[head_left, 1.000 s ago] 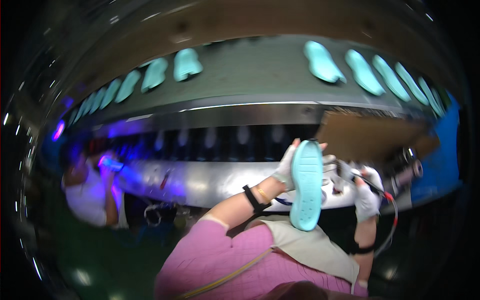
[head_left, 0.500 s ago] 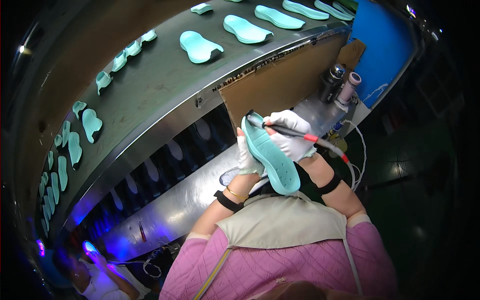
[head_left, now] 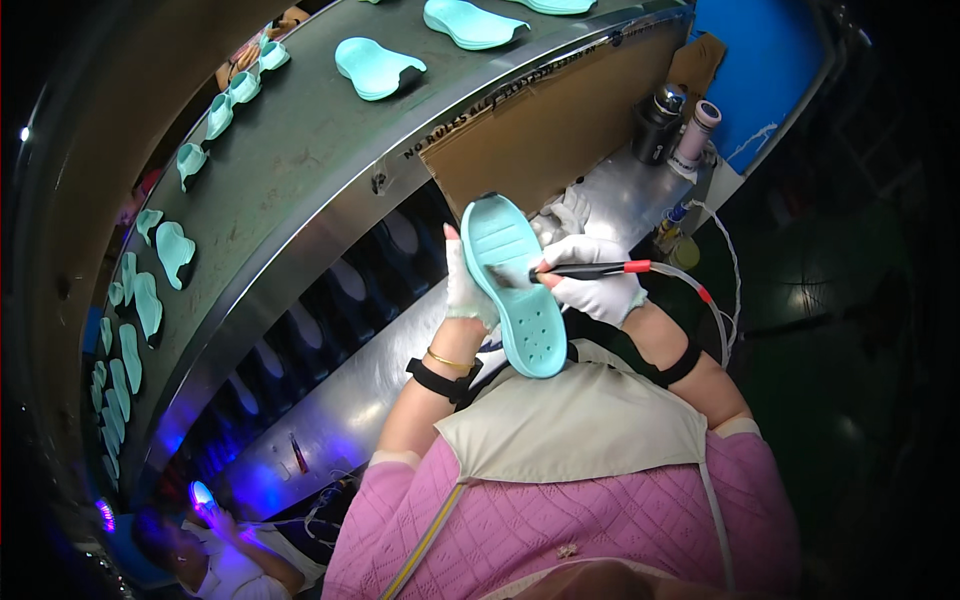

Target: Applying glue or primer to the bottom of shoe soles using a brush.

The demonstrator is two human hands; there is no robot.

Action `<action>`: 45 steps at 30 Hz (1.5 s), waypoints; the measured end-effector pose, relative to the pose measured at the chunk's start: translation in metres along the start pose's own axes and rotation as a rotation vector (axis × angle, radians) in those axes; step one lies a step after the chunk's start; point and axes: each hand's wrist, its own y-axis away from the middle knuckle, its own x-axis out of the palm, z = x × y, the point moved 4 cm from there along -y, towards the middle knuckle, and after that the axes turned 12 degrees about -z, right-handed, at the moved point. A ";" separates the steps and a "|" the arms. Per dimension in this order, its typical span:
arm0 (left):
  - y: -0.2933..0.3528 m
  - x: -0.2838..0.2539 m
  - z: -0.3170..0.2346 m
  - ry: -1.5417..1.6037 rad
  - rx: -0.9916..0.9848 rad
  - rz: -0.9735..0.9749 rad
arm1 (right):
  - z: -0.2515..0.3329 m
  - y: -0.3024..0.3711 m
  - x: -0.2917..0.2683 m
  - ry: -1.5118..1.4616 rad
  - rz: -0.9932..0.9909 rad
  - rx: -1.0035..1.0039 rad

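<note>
- Turquoise foam-like shoe sole (head_left: pixel 515 300), ridged at one end, holed at the other. Where've we got it?
- Held up in front of us, lower end by the beige cloth apron (head_left: pixel 570 425); can't tell if they touch. Our white-gloved left hand (head_left: pixel 467 280) clasps its left edge, some fingers hidden.
- And the other?
- White-gloved right hand (head_left: pixel 595 287) pinches the slim black pen-like tool (head_left: pixel 595 270) with a red band. Working tip's blurred; on or just above the sole, can't tell.
- What bites us?
- One-sided grip, we reckon: too much push could tilt the sole and skid the tip. Pale red-banded hose (head_left: pixel 683 281) trails from the tool; a snag could yank it. Right glove's close enough to rub the surface.
</note>
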 end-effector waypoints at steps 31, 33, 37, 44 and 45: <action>-0.033 0.016 -0.003 0.105 0.158 0.191 | 0.001 0.013 -0.019 -0.303 -0.001 0.221; -0.029 0.021 -0.002 -0.048 0.114 0.169 | 0.005 0.009 -0.023 -0.199 -0.033 0.057; -0.031 0.005 -0.017 -0.443 0.056 0.127 | 0.014 0.004 -0.018 0.050 0.273 -0.076; -0.033 -0.010 -0.024 -0.601 -0.136 0.130 | 0.018 0.002 -0.023 0.035 0.468 0.031; -0.032 -0.008 -0.023 -0.597 -0.134 0.129 | 0.022 0.000 -0.024 0.020 0.438 -0.078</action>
